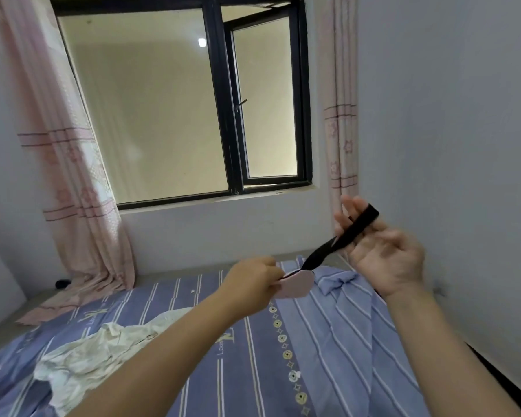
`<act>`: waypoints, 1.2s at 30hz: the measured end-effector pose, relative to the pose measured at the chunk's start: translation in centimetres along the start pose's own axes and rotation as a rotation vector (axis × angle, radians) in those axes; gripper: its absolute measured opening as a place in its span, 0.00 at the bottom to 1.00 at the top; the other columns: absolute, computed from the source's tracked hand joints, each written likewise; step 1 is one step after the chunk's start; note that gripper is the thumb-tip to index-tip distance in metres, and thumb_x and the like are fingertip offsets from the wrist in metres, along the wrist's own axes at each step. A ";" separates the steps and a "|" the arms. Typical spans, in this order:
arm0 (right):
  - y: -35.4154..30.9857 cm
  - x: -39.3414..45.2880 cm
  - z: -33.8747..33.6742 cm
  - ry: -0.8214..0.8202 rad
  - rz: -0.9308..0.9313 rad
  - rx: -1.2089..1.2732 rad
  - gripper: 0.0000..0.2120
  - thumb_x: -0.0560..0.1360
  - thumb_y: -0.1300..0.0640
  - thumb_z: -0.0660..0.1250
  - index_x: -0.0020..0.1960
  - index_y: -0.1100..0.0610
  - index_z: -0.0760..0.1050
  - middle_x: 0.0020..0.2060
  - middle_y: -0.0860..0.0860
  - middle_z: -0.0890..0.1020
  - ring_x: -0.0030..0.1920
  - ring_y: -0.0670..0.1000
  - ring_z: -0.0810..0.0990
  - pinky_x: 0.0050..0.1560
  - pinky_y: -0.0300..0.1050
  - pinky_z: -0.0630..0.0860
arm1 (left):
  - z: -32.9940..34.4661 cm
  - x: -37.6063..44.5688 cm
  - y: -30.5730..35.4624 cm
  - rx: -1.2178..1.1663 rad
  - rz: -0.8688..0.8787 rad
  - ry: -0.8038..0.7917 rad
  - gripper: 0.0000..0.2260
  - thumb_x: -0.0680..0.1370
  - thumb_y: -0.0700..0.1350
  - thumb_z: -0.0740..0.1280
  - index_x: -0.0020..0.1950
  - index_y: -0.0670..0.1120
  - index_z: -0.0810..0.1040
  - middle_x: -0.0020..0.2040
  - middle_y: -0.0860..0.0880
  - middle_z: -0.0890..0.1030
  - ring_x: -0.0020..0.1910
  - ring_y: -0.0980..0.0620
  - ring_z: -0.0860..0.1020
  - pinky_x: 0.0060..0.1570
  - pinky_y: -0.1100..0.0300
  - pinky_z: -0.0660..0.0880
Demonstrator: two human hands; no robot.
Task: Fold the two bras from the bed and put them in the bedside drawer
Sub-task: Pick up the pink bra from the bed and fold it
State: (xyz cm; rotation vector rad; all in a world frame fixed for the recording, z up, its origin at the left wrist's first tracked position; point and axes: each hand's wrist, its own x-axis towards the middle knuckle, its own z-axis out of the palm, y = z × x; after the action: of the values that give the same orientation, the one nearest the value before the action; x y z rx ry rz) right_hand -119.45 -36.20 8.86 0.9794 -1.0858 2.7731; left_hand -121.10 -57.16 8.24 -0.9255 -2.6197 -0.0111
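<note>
Bra (295, 285) held in the air above the bed (253, 341), head view. Your left hand (253, 284) is pinched closed on the pale pink cup. Your right hand (382, 254) is spread, with the black strap (343, 233) draped taut across its fingers. Step in hand: folding the first bra. Next, likely tuck the strap against the cup. White garment (103, 350) lies on the bed; drawer not visible.
</note>
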 end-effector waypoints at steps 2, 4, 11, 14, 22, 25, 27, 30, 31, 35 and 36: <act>-0.6 0.5 -0.4 0.305 -0.137 -0.593 0.24 0.70 0.72 0.48 0.48 0.56 0.79 0.44 0.47 0.85 0.47 0.41 0.81 0.45 0.39 0.77 | 0.0 -0.2 0.6 0.022 0.006 -0.027 0.10 0.77 0.40 0.61 0.55 0.42 0.77 0.52 0.41 0.78 0.50 0.42 0.75 0.41 0.53 0.70; -0.7 1.1 -0.7 0.329 -0.284 -1.423 0.17 0.69 0.70 0.50 0.37 0.60 0.77 0.34 0.56 0.81 0.39 0.45 0.79 0.37 0.42 0.67 | -0.2 -0.3 0.4 0.080 -0.020 -0.003 0.09 0.77 0.38 0.60 0.54 0.41 0.77 0.52 0.41 0.77 0.49 0.43 0.75 0.41 0.53 0.71; 0.5 0.4 -1.2 -0.282 0.775 -1.903 0.13 0.74 0.66 0.58 0.50 0.55 0.78 0.47 0.57 0.85 0.43 0.56 0.83 0.27 0.36 0.74 | -2.7 -1.1 -1.3 0.190 -0.039 0.318 0.14 0.48 0.30 0.80 0.26 0.41 0.80 0.22 0.45 0.76 0.20 0.48 0.75 0.13 0.68 0.64; 0.6 -0.8 0.2 -0.446 0.844 -1.232 0.13 0.75 0.62 0.59 0.44 0.47 0.79 0.39 0.46 0.87 0.37 0.49 0.85 0.19 0.30 0.69 | -2.4 -1.2 -1.3 0.173 -0.019 0.366 0.15 0.48 0.29 0.80 0.27 0.42 0.80 0.21 0.45 0.76 0.19 0.48 0.74 0.12 0.70 0.63; 1.9 -2.1 1.7 -0.612 0.393 -0.336 0.16 0.72 0.51 0.64 0.56 0.58 0.76 0.51 0.48 0.85 0.55 0.51 0.80 0.49 0.42 0.75 | -1.3 -2.3 -1.2 0.044 -0.054 0.447 0.13 0.53 0.26 0.78 0.31 0.39 0.82 0.22 0.41 0.76 0.19 0.48 0.74 0.14 0.68 0.66; 1.4 -1.8 1.8 -0.256 0.161 -0.084 0.21 0.70 0.68 0.58 0.61 0.56 0.73 0.58 0.47 0.81 0.60 0.49 0.77 0.45 0.39 0.78 | -0.7 -2.7 -1.1 -0.031 -0.045 0.416 0.09 0.59 0.26 0.75 0.33 0.37 0.81 0.24 0.38 0.76 0.20 0.43 0.74 0.15 0.61 0.70; 1.4 -0.9 1.8 0.061 -0.018 -0.366 0.28 0.72 0.74 0.49 0.58 0.49 0.75 0.51 0.39 0.83 0.52 0.44 0.81 0.35 0.35 0.78 | -0.3 -2.9 -0.6 -0.064 -0.019 0.434 0.05 0.61 0.28 0.71 0.34 0.36 0.81 0.24 0.37 0.76 0.20 0.42 0.74 0.15 0.60 0.70; 2.2 0.1 1.1 0.415 -0.181 -1.028 0.26 0.72 0.76 0.49 0.57 0.55 0.75 0.37 0.51 0.80 0.33 0.52 0.75 0.26 0.29 0.67 | 0.3 -3.0 0.7 -0.051 0.022 0.436 0.08 0.57 0.28 0.74 0.32 0.38 0.81 0.24 0.40 0.75 0.18 0.46 0.73 0.15 0.65 0.66; 2.6 0.2 0.9 0.466 -0.214 -1.310 0.20 0.71 0.76 0.51 0.52 0.64 0.77 0.33 0.55 0.75 0.31 0.55 0.69 0.27 0.35 0.63 | 0.6 -3.0 1.1 -0.014 0.044 0.437 0.12 0.54 0.27 0.76 0.31 0.39 0.81 0.23 0.41 0.75 0.18 0.47 0.72 0.14 0.66 0.65; 4.2 -0.3 -0.4 0.596 -0.089 -1.582 0.14 0.69 0.76 0.55 0.27 0.66 0.64 0.24 0.56 0.63 0.32 0.54 0.62 0.32 0.43 0.51 | 1.2 -2.9 1.5 0.107 0.126 0.539 0.19 0.48 0.28 0.78 0.32 0.43 0.80 0.23 0.45 0.76 0.20 0.49 0.72 0.14 0.67 0.64; 4.6 -0.5 -0.9 0.623 -0.006 -1.423 0.16 0.70 0.75 0.56 0.25 0.64 0.65 0.24 0.55 0.64 0.31 0.53 0.63 0.31 0.43 0.51 | 1.4 -2.9 1.3 0.115 0.162 0.595 0.20 0.49 0.27 0.75 0.35 0.44 0.78 0.23 0.45 0.76 0.20 0.49 0.72 0.15 0.67 0.64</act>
State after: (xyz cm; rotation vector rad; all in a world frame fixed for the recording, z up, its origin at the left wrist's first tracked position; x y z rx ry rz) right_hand -120.54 -39.01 5.29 -0.0712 -2.1552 1.3161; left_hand -118.64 -57.73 5.81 -0.9203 -1.9760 -0.0803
